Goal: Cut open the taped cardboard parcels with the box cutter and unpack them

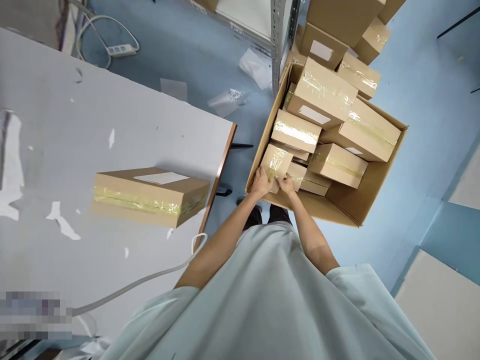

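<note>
Both my arms reach down into a large open cardboard carton (375, 197) on the blue floor. My left hand (260, 182) and my right hand (287, 186) grip a small taped cardboard box (275, 162) at the carton's near left corner, one hand on each side. Several more taped boxes (322, 95) are piled in the carton, some with white labels. A flat taped box with a white label (150, 195) lies on the grey table to my left, near the table's right edge.
The grey table (75, 125) carries torn paper scraps and a white cable (150, 277). A metal shelf post (277, 45) stands behind the carton, with more boxes (337, 20) stacked beyond. Plastic wrap and a power strip (122, 49) lie on the floor.
</note>
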Motion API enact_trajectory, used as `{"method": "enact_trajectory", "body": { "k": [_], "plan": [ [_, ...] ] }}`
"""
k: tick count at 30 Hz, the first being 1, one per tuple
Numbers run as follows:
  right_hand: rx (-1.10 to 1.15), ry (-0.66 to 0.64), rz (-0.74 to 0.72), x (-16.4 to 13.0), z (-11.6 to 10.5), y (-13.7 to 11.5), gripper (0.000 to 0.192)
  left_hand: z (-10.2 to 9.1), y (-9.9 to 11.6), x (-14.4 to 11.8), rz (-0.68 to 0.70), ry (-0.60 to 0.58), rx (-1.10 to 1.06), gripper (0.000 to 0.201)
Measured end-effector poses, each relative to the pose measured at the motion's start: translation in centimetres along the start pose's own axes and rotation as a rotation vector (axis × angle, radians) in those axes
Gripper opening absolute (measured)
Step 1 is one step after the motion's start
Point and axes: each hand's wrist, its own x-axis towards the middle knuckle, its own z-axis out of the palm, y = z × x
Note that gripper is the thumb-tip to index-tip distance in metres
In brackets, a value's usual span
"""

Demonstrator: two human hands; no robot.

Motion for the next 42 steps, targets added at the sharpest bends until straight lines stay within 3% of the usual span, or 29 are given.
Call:
{"method": "enact_trajectory", "body": {
  "k": [6,10,15,19,22,25,28,30,33,36,39,42],
  "plan": [
    [0.188,-0.003,0.052,-0.5,-2.1,0.8,0.063,0.6,2.5,-0.4,-0.007,0.044,0.040,0.088],
    [0.213,0.090,0.000,-4.2,-4.8,-0.6,0.056,-1.0,5.5,-3.2,0.092,0.084,-0.007,0.074],
    [0.209,0.270,-0.276,-14.8,-9.1,-4.1,0.062,-7.0,8.0,-11.1,0.433,0.267,-0.182,0.055],
    [0.191,0.284,-0.535,-22.7,-9.2,-10.6,0.068,-13.2,6.6,-19.2,0.492,0.540,-0.356,0.054],
    [0.186,0.137,-0.788,-26.8,-5.8,-17.2,0.068,-17.7,2.9,-25.3,0.442,0.827,-0.499,0.054],
    [0.149,-0.080,-0.960,-30.0,0.2,-23.2,0.065,-21.0,-2.9,-30.7,0.358,1.127,-0.610,0.055],
    [0.023,-0.298,-1.046,-31.7,7.9,-26.8,0.059,-22.5,-9.9,-34.5,0.251,1.369,-0.695,0.057],
    [-0.123,-0.382,-1.073,-31.8,13.2,-27.7,0.052,-22.5,-14.7,-35.4,0.155,1.438,-0.769,0.057],
    [-0.422,-0.423,-1.042,-30.8,20.2,-27.6,0.041,-21.6,-21.1,-34.3,-0.037,1.394,-0.893,0.057],
    [-0.694,-0.394,-0.923,-29.2,25.1,-27.0,0.033,-20.8,-25.7,-31.3,-0.278,1.246,-0.967,0.053],
    [-0.810,-0.355,-0.807,-28.0,27.7,-26.4,0.034,-20.5,-28.3,-28.8,-0.394,1.087,-0.989,0.045],
    [-0.763,-0.389,-0.807,-27.5,27.6,-25.3,0.041,-20.4,-28.9,-27.8,-0.424,1.023,-0.964,0.048]
  ]
}}
